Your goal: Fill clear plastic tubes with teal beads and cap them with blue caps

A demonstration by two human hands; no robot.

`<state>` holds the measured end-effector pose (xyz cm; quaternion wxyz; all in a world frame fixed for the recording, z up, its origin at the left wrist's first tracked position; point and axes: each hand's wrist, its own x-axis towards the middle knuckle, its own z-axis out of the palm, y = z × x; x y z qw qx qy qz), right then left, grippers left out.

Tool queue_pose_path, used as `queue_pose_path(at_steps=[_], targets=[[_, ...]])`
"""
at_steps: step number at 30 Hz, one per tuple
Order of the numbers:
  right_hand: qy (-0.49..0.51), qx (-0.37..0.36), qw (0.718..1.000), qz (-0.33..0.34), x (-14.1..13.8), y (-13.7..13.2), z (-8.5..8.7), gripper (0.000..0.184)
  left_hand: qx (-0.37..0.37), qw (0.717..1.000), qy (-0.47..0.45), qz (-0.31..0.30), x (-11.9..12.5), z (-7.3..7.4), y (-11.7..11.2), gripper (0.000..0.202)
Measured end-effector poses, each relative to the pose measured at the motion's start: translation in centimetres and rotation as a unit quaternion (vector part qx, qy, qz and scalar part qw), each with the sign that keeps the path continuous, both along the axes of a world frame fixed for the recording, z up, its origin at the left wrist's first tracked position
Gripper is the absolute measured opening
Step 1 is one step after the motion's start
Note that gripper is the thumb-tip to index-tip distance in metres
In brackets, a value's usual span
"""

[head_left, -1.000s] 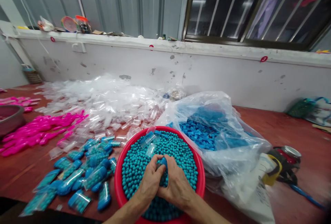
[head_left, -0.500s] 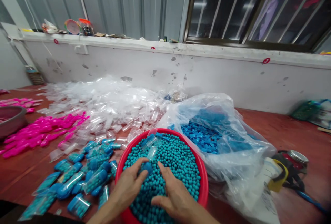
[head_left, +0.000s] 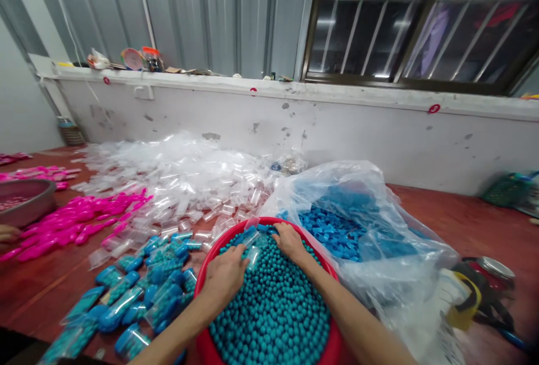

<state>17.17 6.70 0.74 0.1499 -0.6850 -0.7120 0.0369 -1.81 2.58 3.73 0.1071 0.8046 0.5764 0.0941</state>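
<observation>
Head view shows left hand (head_left: 225,274) beside clear plastic container (head_left: 253,258) atop round beads (head_left: 273,306).

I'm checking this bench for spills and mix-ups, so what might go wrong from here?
Teal beads fill much of the red basin, so a sweep of the left hand or right hand might push some over the rim.

The open plastic bag lies close beside the basin, so stray beads could mix with its blue pieces.

Pink pieces lie right against the heap of clear tubes; a nudge might mix them.
</observation>
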Motion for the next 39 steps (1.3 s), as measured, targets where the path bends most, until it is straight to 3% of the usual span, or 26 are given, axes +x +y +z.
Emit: queue_pose_path(at_steps=[3, 7, 11, 15, 22, 26, 32, 36, 39], targets=[[-0.030, -0.013, 0.999, 0.013, 0.4, -1.5, -0.6, 0.019, -0.021, 0.999, -0.014, -0.024, 2.4, -2.1, 1.1, 0.032], [-0.057, -0.029, 0.997, 0.032, 1.5, -5.0, -0.6, 0.019, -0.042, 0.997, -0.038, -0.047, 3.0, -3.5, 2.2, 0.034], [-0.059, -0.030, 0.996, 0.061, 1.4, -5.7, 0.1, 0.032, -0.084, 0.994, -0.043, -0.052, 3.2, -3.7, 3.0, 0.036], [-0.061, -0.039, 0.990, 0.124, 0.6, -5.0, 0.6, 0.019, -0.100, 0.993, -0.030, -0.047, 2.9, -3.7, 2.9, 0.020], [-0.116, -0.010, 0.965, 0.236, -1.5, -7.8, -1.0, 0.015, -0.099, 0.992, 0.023, -0.074, 1.3, -2.9, 0.9, 0.019], [-0.066, -0.042, 0.976, 0.201, -0.9, -7.8, -0.9, 0.021, -0.109, 0.989, 0.033, -0.095, 1.4, -2.2, 0.4, 0.018], [-0.036, -0.082, 0.996, -0.007, 2.7, -6.1, 0.1, 0.039, -0.155, 0.984, 0.002, -0.084, 4.0, -2.8, 0.5, 0.017], [-0.013, -0.097, 0.995, -0.009, 1.9, -6.6, -1.0, 0.038, -0.205, 0.976, -0.064, -0.045, 6.4, -3.9, 0.9, 0.016], [0.041, -0.106, 0.993, 0.018, 1.2, -7.0, -1.6, 0.027, -0.281, 0.948, -0.147, -0.022, 6.8, -4.3, 1.3, 0.014]])
